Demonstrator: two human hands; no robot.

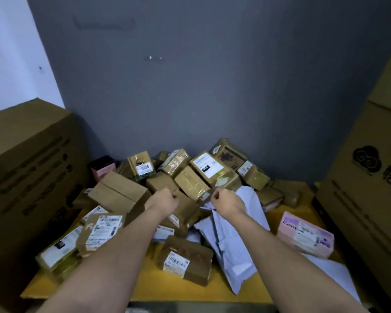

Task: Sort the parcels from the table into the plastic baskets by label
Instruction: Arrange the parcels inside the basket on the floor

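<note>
A heap of parcels covers the yellow table (149, 288): brown taped boxes, grey poly mailers (233, 236) and a pink box (305, 237). Both my arms reach forward over the heap. My left hand (165, 199) hovers with curled fingers above a brown parcel (185, 211) in the middle, holding nothing that I can see. My right hand (226, 201) is also curled, just above the top edge of the grey mailers and beside a long taped box (191, 184). A box labelled 1006 (142, 166) stands further back. No plastic basket is in view.
A large cardboard carton (27, 168) stands at the table's left and stacked cartons (370, 188) at its right. A grey wall (190, 86) closes the back. A labelled brown parcel (185, 259) lies near the table's front edge.
</note>
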